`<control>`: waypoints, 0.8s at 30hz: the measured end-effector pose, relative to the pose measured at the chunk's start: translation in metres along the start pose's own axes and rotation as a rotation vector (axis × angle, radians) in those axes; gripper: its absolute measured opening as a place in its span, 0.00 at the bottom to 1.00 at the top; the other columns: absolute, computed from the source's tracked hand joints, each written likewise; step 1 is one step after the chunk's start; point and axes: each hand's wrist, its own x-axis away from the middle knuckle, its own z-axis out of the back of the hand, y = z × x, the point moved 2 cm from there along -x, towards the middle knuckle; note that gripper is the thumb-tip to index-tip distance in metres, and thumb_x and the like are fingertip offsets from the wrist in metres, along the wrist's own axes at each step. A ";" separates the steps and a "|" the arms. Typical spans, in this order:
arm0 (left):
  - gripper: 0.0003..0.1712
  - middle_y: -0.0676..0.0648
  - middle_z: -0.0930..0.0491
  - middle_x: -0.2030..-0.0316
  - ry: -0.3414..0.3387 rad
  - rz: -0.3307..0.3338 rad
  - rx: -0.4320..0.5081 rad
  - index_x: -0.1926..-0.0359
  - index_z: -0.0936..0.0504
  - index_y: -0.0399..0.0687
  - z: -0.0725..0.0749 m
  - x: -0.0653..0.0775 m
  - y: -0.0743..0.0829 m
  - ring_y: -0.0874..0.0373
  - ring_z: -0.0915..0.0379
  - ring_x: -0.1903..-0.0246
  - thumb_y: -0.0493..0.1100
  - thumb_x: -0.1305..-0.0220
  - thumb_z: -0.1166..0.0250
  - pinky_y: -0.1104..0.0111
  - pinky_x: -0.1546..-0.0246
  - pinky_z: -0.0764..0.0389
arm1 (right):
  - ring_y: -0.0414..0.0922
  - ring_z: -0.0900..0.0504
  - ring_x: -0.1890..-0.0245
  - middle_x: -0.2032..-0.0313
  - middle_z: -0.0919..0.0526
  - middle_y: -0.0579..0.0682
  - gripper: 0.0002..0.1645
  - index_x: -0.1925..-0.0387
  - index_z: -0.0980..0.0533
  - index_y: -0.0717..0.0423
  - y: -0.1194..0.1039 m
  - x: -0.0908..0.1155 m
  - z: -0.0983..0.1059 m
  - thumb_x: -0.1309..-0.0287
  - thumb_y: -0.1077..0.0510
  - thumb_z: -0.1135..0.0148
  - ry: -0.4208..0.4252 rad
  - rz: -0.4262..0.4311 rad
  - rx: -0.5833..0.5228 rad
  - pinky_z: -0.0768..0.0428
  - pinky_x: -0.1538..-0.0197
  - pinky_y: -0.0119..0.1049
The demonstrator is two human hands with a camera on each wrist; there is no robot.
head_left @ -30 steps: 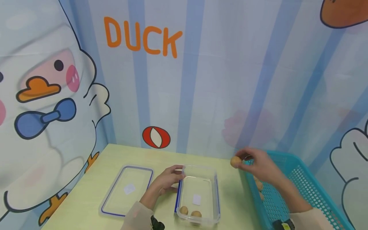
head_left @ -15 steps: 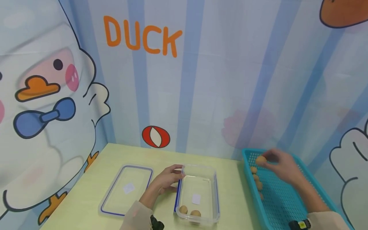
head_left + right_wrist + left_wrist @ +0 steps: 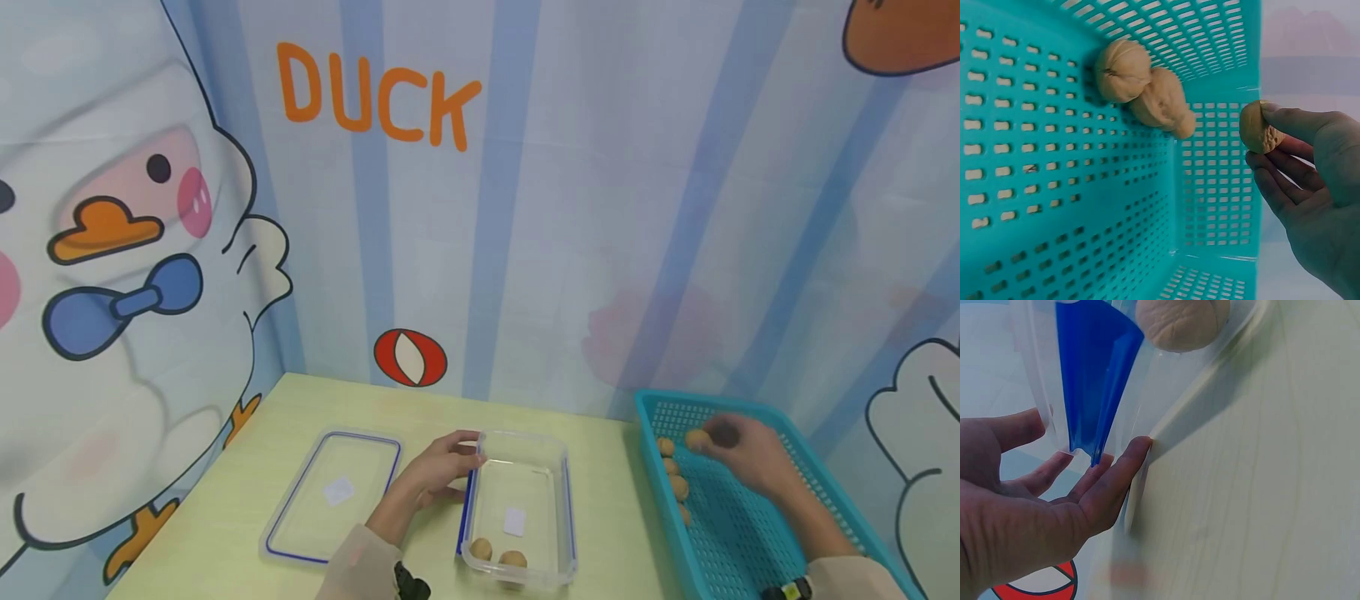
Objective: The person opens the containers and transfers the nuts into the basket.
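Over the far part of the turquoise basket (image 3: 806,467), my right hand (image 3: 750,454) pinches a walnut (image 3: 1259,128) between thumb and fingertips. Several other walnuts (image 3: 678,487) lie in a row along the basket's left wall. My left hand (image 3: 435,471) grips the left side of a clear plastic food container (image 3: 564,500), near its far corner. In the left wrist view, the fingers meet the wall around a blue locking clip (image 3: 1094,381). Two walnuts (image 3: 513,560) rest at the container's near end, with a small white paper (image 3: 514,522) in its middle.
A clear lid (image 3: 300,546) with a blue seal lies flat on the pale yellow table (image 3: 600,483), left of my left hand. It bears a white paper square (image 3: 339,491). Behind the table hangs a printed duck cloth (image 3: 555,250).
My right hand has moved from the basket's left rim rightward, then slightly down over the basket, still pinching the walnut. My left hand and the container have stayed put.
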 end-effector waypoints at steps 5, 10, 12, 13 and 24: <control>0.35 0.35 0.28 0.30 0.001 0.002 -0.010 0.23 0.32 0.42 0.001 0.001 0.000 0.36 0.27 0.34 0.43 0.25 0.33 0.46 0.48 0.15 | 0.56 0.15 0.56 0.56 0.13 0.59 0.29 0.48 0.19 0.67 0.006 -0.001 -0.008 0.32 0.44 0.28 -0.045 -0.021 0.006 0.15 0.57 0.54; 0.35 0.35 0.29 0.30 0.002 0.001 -0.007 0.23 0.32 0.42 0.001 0.001 0.000 0.35 0.28 0.34 0.44 0.25 0.33 0.45 0.47 0.15 | 0.56 0.15 0.57 0.57 0.14 0.58 0.28 0.49 0.18 0.66 0.009 -0.004 -0.009 0.32 0.44 0.28 -0.093 -0.042 0.017 0.16 0.58 0.53; 0.35 0.35 0.29 0.30 0.003 0.000 -0.005 0.23 0.32 0.42 0.001 0.000 0.000 0.34 0.29 0.33 0.44 0.25 0.33 0.45 0.47 0.15 | 0.57 0.15 0.56 0.56 0.14 0.58 0.29 0.48 0.19 0.66 0.010 -0.004 -0.009 0.31 0.43 0.29 -0.105 -0.052 0.015 0.16 0.58 0.53; 0.35 0.35 0.29 0.30 0.003 0.001 -0.004 0.23 0.32 0.43 0.001 0.000 0.000 0.34 0.29 0.33 0.44 0.25 0.33 0.45 0.47 0.15 | 0.57 0.15 0.56 0.56 0.14 0.59 0.30 0.48 0.19 0.67 0.011 -0.004 -0.009 0.31 0.43 0.29 -0.107 -0.056 0.015 0.16 0.58 0.54; 0.34 0.36 0.28 0.31 0.002 0.002 -0.006 0.23 0.31 0.43 0.001 0.002 0.001 0.39 0.25 0.36 0.44 0.25 0.32 0.46 0.48 0.15 | 0.63 0.14 0.52 0.50 0.14 0.66 0.29 0.43 0.20 0.69 -0.006 -0.001 -0.009 0.31 0.48 0.28 0.040 0.051 0.008 0.15 0.54 0.60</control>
